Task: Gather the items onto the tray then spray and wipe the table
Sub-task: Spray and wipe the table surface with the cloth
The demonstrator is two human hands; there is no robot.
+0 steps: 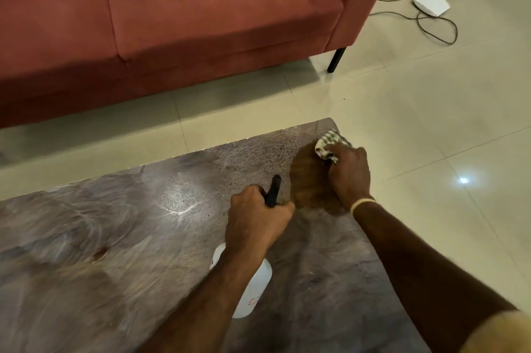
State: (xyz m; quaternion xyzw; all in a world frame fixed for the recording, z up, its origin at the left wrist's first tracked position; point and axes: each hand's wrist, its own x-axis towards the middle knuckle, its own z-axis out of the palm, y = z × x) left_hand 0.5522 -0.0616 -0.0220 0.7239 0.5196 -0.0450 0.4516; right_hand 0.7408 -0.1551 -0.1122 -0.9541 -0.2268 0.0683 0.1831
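The left hand grips a spray bottle above the table. The right hand clutches a cloth at the far corner. No tray or items visible; wiping seems well along.

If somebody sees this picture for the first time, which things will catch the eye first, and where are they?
The two hands over the stone table stand out first: the right hand presses a checked cloth at the far right corner, and the left hand grips a white spray bottle near the middle. Behind the table, a big red sofa fills the top left.
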